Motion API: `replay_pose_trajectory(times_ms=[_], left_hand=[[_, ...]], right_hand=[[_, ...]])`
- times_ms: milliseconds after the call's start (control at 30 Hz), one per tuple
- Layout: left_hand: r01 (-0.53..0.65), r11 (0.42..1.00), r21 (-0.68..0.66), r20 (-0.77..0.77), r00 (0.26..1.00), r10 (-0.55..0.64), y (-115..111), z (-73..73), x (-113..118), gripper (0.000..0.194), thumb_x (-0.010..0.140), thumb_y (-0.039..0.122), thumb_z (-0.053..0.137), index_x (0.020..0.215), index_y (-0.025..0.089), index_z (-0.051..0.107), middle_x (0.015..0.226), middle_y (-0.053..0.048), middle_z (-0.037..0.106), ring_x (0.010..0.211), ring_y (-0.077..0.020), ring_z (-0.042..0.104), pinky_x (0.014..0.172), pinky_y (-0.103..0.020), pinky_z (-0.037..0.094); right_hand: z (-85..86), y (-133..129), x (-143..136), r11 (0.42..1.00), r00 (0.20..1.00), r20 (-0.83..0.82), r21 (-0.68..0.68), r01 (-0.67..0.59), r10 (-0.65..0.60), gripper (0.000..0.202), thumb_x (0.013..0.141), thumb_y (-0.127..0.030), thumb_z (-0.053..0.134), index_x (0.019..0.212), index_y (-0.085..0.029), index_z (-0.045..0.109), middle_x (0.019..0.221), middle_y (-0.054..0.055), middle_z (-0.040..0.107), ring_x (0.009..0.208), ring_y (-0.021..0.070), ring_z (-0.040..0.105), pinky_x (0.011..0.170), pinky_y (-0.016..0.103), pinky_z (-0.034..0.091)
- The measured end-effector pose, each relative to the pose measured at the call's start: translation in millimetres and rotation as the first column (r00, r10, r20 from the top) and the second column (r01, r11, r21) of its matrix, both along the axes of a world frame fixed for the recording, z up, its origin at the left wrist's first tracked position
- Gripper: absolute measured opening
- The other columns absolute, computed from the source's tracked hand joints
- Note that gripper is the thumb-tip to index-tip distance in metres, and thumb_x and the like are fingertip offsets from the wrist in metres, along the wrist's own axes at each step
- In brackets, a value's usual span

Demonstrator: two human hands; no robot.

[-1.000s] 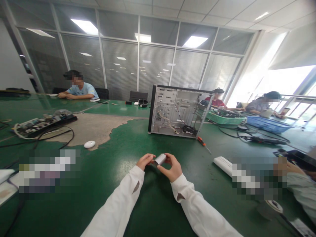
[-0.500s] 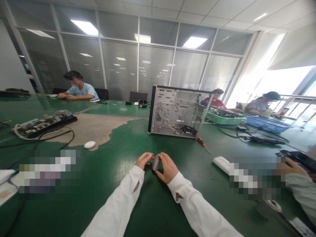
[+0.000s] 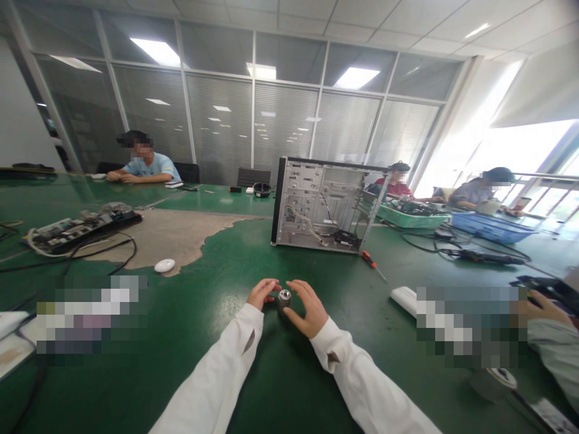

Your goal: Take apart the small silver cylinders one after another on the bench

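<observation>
A small grey metal cylinder (image 3: pixel 284 301), like a little electric motor, stands on the green tabletop between my hands. Its round top end, with a small dark centre, faces up toward me. My right hand (image 3: pixel 310 307) curves around the right side, thumb and fingers apart. That thumb is close to the cylinder's lower side, and I cannot tell whether it touches. On the other side, my left hand (image 3: pixel 262 294) has its fingers loosely bent beside the cylinder. Whether those fingertips touch it is unclear.
An open computer case (image 3: pixel 325 205) stands ahead, with an orange-handled screwdriver (image 3: pixel 373 264) by its corner. A white round lid (image 3: pixel 164 265) lies left, near a circuit-board assembly (image 3: pixel 90 226). Green (image 3: pixel 414 219) and blue baskets (image 3: pixel 493 227) stand right. A co-worker's hand (image 3: pixel 545 307) is at far right.
The cylinder has gone from tilted to more upright, so its top end now shows. My right fingers have opened away from it. My left hand has shifted slightly left.
</observation>
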State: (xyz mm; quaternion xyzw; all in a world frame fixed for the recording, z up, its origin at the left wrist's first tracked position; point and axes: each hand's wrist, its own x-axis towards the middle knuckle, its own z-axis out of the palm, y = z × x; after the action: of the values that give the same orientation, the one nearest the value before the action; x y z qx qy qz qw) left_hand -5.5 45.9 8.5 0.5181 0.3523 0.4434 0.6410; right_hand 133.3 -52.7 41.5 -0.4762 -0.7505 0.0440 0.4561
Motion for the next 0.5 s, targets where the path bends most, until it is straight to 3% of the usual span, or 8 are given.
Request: replay_pose_trajectory(times_ms=[67, 100, 200, 267, 400, 500], left_hand=[[-0.029, 0.999, -0.029, 0.026, 0.999, 0.029, 0, 2.0, -1, 0.039, 0.056, 0.045, 0.06, 0.08, 0.014, 0.058, 0.072, -0.006, 0.063, 0.076, -0.0173, 0.056, 0.053, -0.021, 0.038], [-0.047, 0.998, -0.048, 0.041, 0.998, 0.049, 0, 3.1, -2, 0.036, 0.057, 0.043, 0.06, 0.079, 0.014, 0.058, 0.071, -0.006, 0.063, 0.075, -0.0169, 0.057, 0.052, -0.021, 0.038], [-0.095, 0.988, -0.124, 0.104, 0.989, 0.109, 0, 6.2, -5, 0.026, 0.061, 0.035, 0.059, 0.075, 0.013, 0.058, 0.067, -0.005, 0.063, 0.068, -0.0154, 0.058, 0.05, -0.02, 0.04], [-0.117, 0.976, -0.185, 0.147, 0.978, 0.145, 1, 8.1, -8, 0.019, 0.064, 0.03, 0.057, 0.074, 0.013, 0.057, 0.065, -0.005, 0.063, 0.064, -0.0145, 0.059, 0.05, -0.021, 0.042], [-0.148, 0.954, -0.26, 0.188, 0.962, 0.2, 1, 11.4, -12, 0.012, 0.068, 0.024, 0.053, 0.073, 0.013, 0.056, 0.061, -0.005, 0.063, 0.061, -0.0144, 0.06, 0.052, -0.023, 0.044], [-0.145, 0.95, -0.276, 0.197, 0.959, 0.203, 1, 13.0, -14, 0.011, 0.068, 0.023, 0.052, 0.073, 0.013, 0.056, 0.06, -0.005, 0.063, 0.061, -0.0149, 0.061, 0.053, -0.023, 0.045]], right_hand=[[-10.6, 10, 9, 0.995, 0.955, -0.288, -0.08, 0.053, -0.074, 0.048, 0.063, -0.024, 0.054, 0.11, -0.019, 0.044, 0.103, 0.009, 0.05, 0.086, 0.0174, 0.05, 0.07, 0.032, 0.046], [-16.5, 16, 16, 0.985, 0.877, -0.46, -0.158, 0.072, -0.138, 0.046, 0.06, -0.024, 0.056, 0.105, -0.019, 0.047, 0.097, 0.008, 0.053, 0.08, 0.0161, 0.052, 0.064, 0.031, 0.047], [-31.3, 34, 39, 0.917, 0.48, -0.801, -0.399, 0.016, -0.358, 0.034, 0.048, -0.021, 0.063, 0.081, -0.017, 0.055, 0.076, 0.003, 0.057, 0.064, 0.0136, 0.054, 0.054, 0.028, 0.047], [-36.6, 41, 52, 0.89, 0.31, -0.853, -0.454, -0.042, -0.421, 0.027, 0.045, -0.02, 0.063, 0.07, -0.016, 0.055, 0.067, 0.002, 0.057, 0.057, 0.0126, 0.055, 0.052, 0.028, 0.047], [-40.4, 43, 63, 0.893, 0.27, -0.87, -0.445, -0.071, -0.412, 0.021, 0.046, -0.019, 0.062, 0.066, -0.016, 0.056, 0.064, 0.003, 0.059, 0.055, 0.0126, 0.056, 0.053, 0.029, 0.047], [-42.2, 42, 61, 0.903, 0.285, -0.875, -0.424, -0.064, -0.391, 0.02, 0.047, -0.019, 0.063, 0.066, -0.016, 0.058, 0.064, 0.003, 0.06, 0.054, 0.0123, 0.056, 0.052, 0.027, 0.047]])
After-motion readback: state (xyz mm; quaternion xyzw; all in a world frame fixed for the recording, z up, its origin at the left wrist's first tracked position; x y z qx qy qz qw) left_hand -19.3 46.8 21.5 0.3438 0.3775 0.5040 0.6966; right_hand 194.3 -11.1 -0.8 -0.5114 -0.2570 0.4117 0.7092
